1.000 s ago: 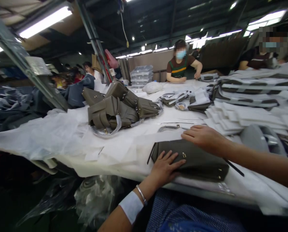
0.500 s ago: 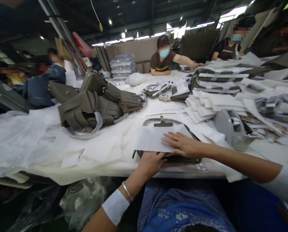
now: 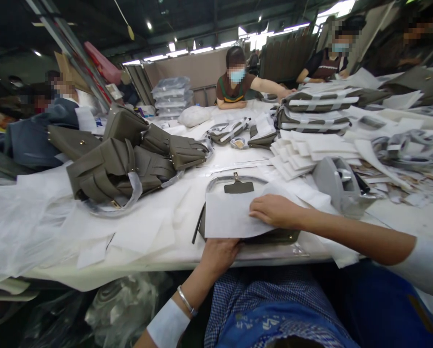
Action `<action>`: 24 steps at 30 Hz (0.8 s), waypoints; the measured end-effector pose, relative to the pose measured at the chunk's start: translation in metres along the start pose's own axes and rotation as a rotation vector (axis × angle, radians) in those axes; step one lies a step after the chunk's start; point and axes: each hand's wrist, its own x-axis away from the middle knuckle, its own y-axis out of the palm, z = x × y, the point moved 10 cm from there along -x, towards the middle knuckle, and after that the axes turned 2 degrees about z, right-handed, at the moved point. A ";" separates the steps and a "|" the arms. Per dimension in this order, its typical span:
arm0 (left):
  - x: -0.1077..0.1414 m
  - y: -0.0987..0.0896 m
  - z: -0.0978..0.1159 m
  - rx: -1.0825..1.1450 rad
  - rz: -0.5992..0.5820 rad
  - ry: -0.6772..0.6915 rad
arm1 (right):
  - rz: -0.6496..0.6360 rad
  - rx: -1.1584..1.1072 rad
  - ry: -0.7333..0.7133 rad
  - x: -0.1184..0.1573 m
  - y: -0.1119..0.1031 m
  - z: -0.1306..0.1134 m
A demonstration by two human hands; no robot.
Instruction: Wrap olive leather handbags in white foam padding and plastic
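A taupe handbag [image 3: 265, 238] lies flat on the table before me, its plastic-wrapped handle [image 3: 216, 181] pointing away. A white sheet [image 3: 227, 215] covers most of the bag, with a dark tab [image 3: 239, 187] and metal clasp showing beyond it. On the sheet's right part my right hand [image 3: 277, 211] is closed, fingers curled together on the sheet. My left hand [image 3: 219, 253] is at the bag's near edge, its fingers hidden under the sheet.
Several taupe handbags [image 3: 103, 166] are heaped to the left. White padding sheets [image 3: 310, 150] and a grey tape dispenser [image 3: 334, 181] stand at right. Stacked wrapped bags [image 3: 316, 108] lie farther back. Across the table a masked co-worker [image 3: 236, 87] reaches toward that stack.
My right hand has gone from lying flat with fingers spread to curled on the sheet. The sheet's near edge now covers my left fingers. The whole view has shifted slightly.
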 end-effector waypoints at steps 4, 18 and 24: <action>0.010 0.010 0.000 -0.090 0.058 0.018 | 0.038 -0.003 -0.154 0.004 0.028 -0.013; 0.002 -0.016 0.014 -0.102 -0.133 0.020 | 0.189 0.051 0.000 0.008 0.048 0.002; -0.030 -0.073 0.038 0.018 -0.176 -0.075 | 0.236 0.038 0.000 0.009 0.048 0.002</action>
